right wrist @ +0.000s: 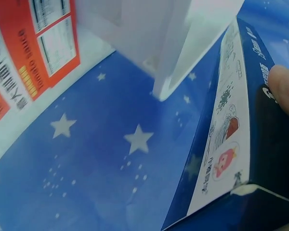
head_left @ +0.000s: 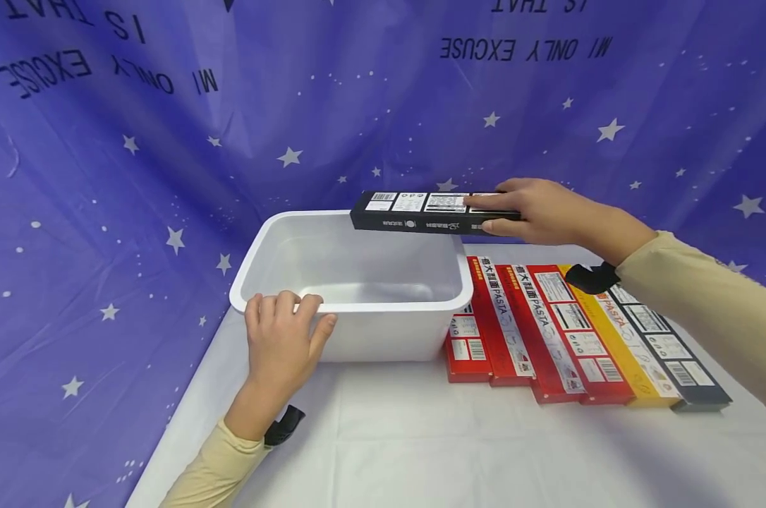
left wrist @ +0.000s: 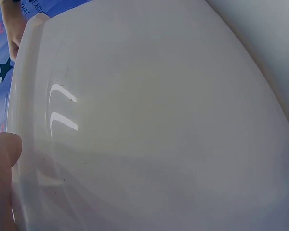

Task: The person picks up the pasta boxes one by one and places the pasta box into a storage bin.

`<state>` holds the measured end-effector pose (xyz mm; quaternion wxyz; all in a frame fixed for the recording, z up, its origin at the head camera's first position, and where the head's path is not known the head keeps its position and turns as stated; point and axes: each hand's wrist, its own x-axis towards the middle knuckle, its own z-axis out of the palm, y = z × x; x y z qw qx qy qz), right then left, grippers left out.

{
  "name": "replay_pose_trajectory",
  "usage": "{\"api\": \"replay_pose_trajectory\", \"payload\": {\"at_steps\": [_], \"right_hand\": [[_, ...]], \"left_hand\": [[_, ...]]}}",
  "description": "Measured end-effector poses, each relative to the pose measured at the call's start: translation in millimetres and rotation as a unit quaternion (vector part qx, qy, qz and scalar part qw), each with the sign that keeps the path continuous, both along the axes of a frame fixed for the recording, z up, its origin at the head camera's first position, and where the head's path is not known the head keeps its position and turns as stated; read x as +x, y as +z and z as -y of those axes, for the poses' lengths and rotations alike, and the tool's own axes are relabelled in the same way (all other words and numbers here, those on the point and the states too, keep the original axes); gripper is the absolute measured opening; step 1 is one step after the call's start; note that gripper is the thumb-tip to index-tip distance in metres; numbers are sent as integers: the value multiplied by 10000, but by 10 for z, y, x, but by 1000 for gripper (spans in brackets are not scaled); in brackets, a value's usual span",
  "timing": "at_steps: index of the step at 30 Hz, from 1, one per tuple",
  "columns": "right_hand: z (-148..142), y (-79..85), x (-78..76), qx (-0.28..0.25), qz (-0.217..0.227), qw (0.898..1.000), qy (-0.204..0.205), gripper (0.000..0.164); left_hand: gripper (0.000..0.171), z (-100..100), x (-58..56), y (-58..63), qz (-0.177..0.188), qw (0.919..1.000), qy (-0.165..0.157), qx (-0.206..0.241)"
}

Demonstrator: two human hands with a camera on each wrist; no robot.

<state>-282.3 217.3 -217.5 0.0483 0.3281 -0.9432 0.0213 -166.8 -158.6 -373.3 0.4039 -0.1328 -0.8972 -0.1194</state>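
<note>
My right hand (head_left: 538,212) grips a black box (head_left: 415,212) at the tub's (head_left: 383,331) far right rim; my left hand (head_left: 281,346) grips the near rim. Likely mid-transfer, this calls for lowering it inside.

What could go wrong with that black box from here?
The right hand holds the black box near one end, so the other end might dip. In the head view, the box overlaps the white bin, so the two might knock together if it is lowered as it is.
</note>
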Motion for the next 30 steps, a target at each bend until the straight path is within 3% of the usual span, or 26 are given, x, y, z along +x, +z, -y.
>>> {"api": "replay_pose_trajectory", "payload": {"at_steps": [10,25,30], "right_hand": [[443,-107,-175,-10,50,9978,664,51],[1041,-212,-320,298,153,9923,1194,47],[1208,-241,-359,496,259,9913,1190,47]], "left_hand": [[67,-14,-13,-2,-106,9999,2,15],[68,-9,-11,2,-104,9999,0,19],[67,-9,-13,-1,-171,9999,7,-11]]}}
